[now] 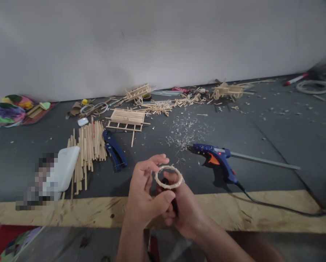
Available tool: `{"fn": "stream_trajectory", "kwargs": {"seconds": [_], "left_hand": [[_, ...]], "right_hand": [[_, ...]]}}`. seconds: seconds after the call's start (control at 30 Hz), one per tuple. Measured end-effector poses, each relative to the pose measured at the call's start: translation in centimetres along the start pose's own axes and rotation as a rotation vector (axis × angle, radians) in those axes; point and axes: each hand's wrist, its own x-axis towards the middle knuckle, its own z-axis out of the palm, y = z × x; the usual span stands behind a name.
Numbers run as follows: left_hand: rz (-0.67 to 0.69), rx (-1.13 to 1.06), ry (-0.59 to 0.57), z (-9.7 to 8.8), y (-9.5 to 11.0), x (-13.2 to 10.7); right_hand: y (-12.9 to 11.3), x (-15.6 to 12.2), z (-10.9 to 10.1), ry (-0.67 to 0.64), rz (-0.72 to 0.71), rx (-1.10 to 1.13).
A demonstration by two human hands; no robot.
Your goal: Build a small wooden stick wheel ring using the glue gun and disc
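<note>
Above the table's front edge, a small pale wooden ring with a rough, segmented rim is held up between my hands. My left hand curls around its left side, forefinger at the rim and thumb below it. Close behind and under the ring, my right hand is closed around a dark object, mostly hidden by the fingers; its kind cannot be made out. To the right lies a blue glue gun with an orange trigger, a glue stick in its back and a small red light lit.
Left of my hands are a blue hand cutter, a bundle of wooden sticks and a white power bank. Farther back stand small stick models amid scraps and glue strings. A black cord crosses the wooden front edge.
</note>
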Motion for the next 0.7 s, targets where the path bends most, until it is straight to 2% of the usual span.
{"fn": "stream_trajectory", "kwargs": {"seconds": [0.13,0.27,0.3,0.37,0.47,0.57,0.7], "left_hand": [[-0.057,0.083,-0.002,-0.2,0.1,0.1],[-0.070,0.433,0.217,-2.3,0.2,0.8],[-0.125,0.444,0.201,-3.0,0.3,0.9],[-0.253,0.413,0.099,-3.9,0.4,0.8],[-0.416,0.393,-0.069,-4.1,0.7,0.7],[-0.438,0.432,-0.133,-3.4,1.1,0.9],[-0.396,0.463,-0.139,-2.9,1.1,1.3]], "right_hand": [[-0.2,0.3,-0.1,0.058,0.014,0.005],[-1.2,0.6,-1.1,0.115,-0.075,-0.052],[-1.4,0.5,-1.3,0.118,-0.080,-0.086],[-1.6,0.2,-1.5,0.127,-0.074,-0.151],[-1.0,-0.4,-1.1,0.096,-0.113,-0.209],[-0.2,-0.6,-0.5,0.049,-0.162,-0.239],[0.4,-0.3,-0.2,0.056,-0.179,-0.275]]}}
